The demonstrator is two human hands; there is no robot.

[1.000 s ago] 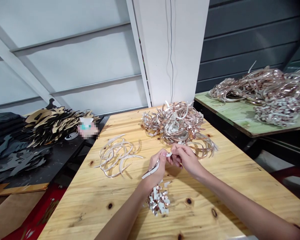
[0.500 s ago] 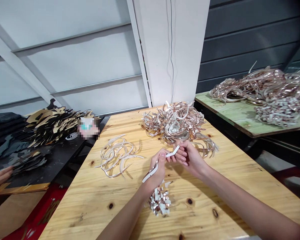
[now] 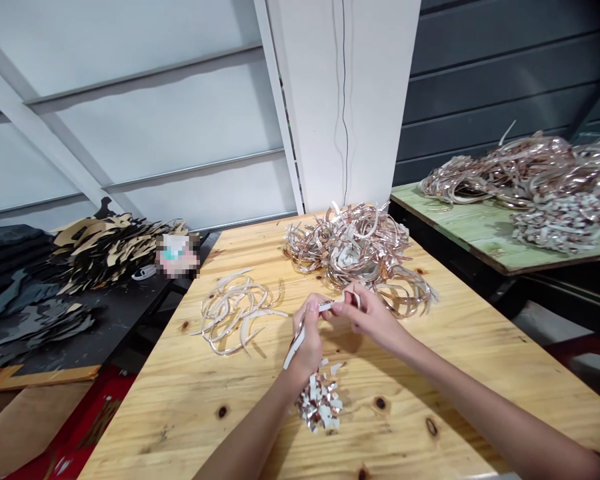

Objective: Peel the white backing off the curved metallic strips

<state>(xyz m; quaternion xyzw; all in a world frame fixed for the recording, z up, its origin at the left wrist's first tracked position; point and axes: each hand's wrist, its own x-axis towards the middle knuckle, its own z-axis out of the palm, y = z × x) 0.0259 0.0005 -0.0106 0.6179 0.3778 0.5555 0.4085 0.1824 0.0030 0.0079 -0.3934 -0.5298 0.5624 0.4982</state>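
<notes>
Stretching between your two hands above the middle of the bench (image 3: 180, 413) is a narrow strip (image 3: 294, 351), white on its face with coppery shine along parts of it; one end runs down along your left wrist. Your left grip (image 3: 307, 337) is closed on it between thumb and fingers, and your right grip (image 3: 373, 317) pinches the far end, which curls up there. Below your hands lies a pile of glossy snippets (image 3: 320, 403); loose, curved strips (image 3: 240, 313) sprawl to the left, and a tangled metallic heap (image 3: 353, 243) sits beyond. Your bench is pale, knotty wood. Further out are a green-topped bench (image 3: 450, 217), a black bench (image 3: 125, 317), a white pillar (image 3: 375, 80) and dark slatted panels (image 3: 480, 80).
</notes>
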